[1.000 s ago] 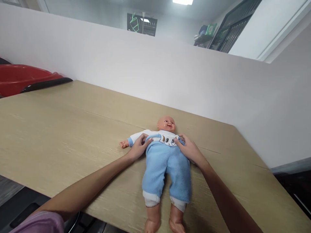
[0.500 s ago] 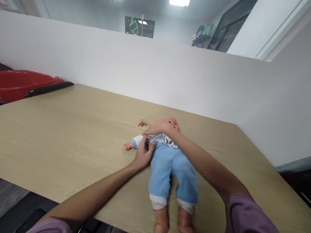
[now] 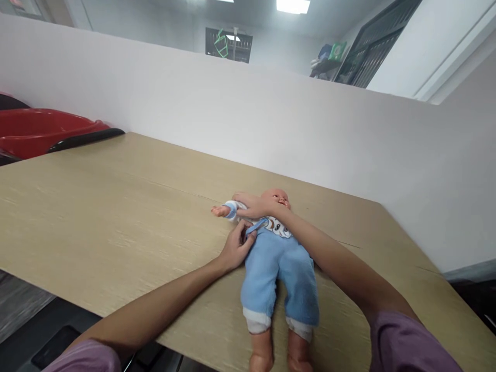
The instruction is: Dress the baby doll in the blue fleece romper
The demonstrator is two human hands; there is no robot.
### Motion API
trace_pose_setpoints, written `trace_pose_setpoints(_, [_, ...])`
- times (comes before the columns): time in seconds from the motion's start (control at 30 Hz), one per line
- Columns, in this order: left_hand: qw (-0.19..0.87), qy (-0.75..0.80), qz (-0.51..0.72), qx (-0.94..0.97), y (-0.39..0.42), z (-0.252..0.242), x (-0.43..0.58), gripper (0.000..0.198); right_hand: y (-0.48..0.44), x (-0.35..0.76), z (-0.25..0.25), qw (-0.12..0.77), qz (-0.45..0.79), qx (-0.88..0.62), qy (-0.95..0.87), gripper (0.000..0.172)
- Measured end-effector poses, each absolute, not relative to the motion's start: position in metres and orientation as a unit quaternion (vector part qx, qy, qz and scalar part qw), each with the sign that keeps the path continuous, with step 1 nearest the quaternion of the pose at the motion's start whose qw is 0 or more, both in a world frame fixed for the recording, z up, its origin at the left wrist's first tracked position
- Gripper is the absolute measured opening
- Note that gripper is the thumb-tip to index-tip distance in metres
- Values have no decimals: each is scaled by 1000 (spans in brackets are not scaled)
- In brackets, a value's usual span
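A baby doll (image 3: 276, 196) lies on its back on the wooden table, its head toward the wall and its bare feet toward me. It wears light blue overalls (image 3: 267, 261) over a white top with a cartoon face printed on the chest. My left hand (image 3: 237, 246) is closed at the side of the doll's waist, pinching the blue edge of the overalls. Reaching across the chest, my right hand (image 3: 254, 206) is closed around the doll's upper arm. The doll's white sleeve (image 3: 232, 209) with its blue cuff sticks out beyond my fingers. My right forearm hides the other arm.
The wooden table (image 3: 96, 206) meets a white wall (image 3: 232, 119) at its far edge. A red plastic tub-like object (image 3: 50, 129) with black trim stands at the far left. Below the near edge lies a dark flat object (image 3: 56, 346).
My right hand has come down from above the doll's arm and closed around it. The doll's arm has swung up toward its head. My left hand still grips the overalls' edge.
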State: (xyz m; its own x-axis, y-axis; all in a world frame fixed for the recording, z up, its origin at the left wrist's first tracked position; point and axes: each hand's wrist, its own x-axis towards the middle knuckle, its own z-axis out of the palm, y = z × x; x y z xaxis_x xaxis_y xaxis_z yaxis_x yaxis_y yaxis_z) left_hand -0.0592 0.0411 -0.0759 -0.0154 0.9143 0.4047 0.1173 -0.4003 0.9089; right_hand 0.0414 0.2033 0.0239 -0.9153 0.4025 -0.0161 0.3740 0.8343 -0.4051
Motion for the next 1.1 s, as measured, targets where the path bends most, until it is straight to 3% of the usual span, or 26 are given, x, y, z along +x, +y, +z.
trace_pose_setpoints(0.1, [295,413,606,613,42,-78,-62,25,205,69,26,81,198,-209,-954,31])
trace_pose_setpoints(0.33, [226,393,653,607,40,-90,-70,28,192,106,14,111,199,-184,-956,39])
trace_pose_setpoints(0.63, [331,418,677,507,60,-64,-76,19,185,107,6,99,175,-167,-965,37])
trace_pose_setpoints(0.93, [416,382,641,519,69,-47,-96,42,186,95,5,80,179,-174,-965,29])
trace_pose_setpoints(1.1, [436,407,614,517,81,-48,-101,43,184,86,12,67,235,-184,-952,28])
